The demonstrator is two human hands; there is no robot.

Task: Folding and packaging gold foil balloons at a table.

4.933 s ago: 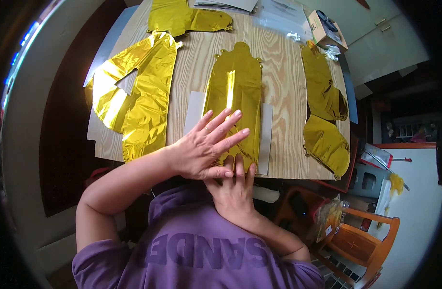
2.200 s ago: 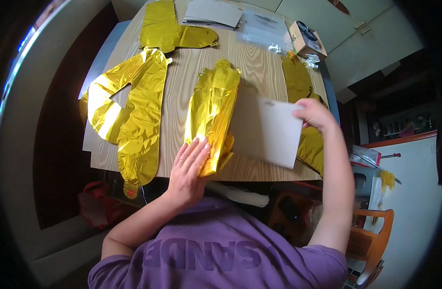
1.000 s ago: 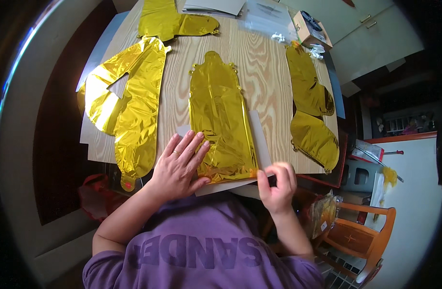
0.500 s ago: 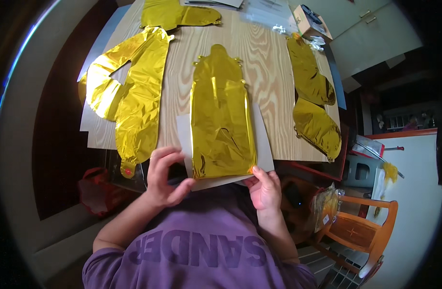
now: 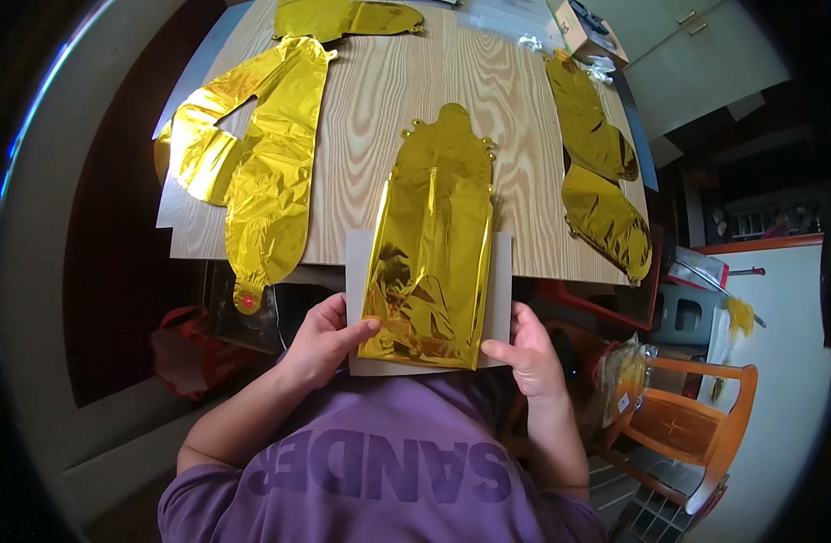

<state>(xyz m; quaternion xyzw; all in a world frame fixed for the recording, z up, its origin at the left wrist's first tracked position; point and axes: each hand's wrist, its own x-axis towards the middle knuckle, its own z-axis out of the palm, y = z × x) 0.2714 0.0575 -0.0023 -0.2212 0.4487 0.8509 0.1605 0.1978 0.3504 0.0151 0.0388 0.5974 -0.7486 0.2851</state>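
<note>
A flat gold foil balloon (image 5: 434,235) lies lengthwise on a grey cardboard sheet (image 5: 501,271), its rounded, tabbed far end reaching onto the table. The near part of the sheet juts past the table edge toward my body. My left hand (image 5: 329,342) grips the sheet's left side, with the thumb on the balloon's lower left and the fingers partly hidden beneath. On the other side my right hand (image 5: 529,353) pinches the sheet's right edge, its thumb on top beside the balloon's lower right corner. Creases run across the balloon's near half.
More flat gold foil balloons lie on the wood-grain table (image 5: 370,136): a looped one (image 5: 271,163) at left, another (image 5: 352,20) at the far edge, and folded gold foil (image 5: 601,172) at right. A small box (image 5: 589,34) stands far right. Behind the right arm is a wooden chair (image 5: 687,425).
The balloon has shifted toward me and to the right, its top now tilting right. My left hand has closed on the sheet's left side. My right hand has moved slightly right and down.
</note>
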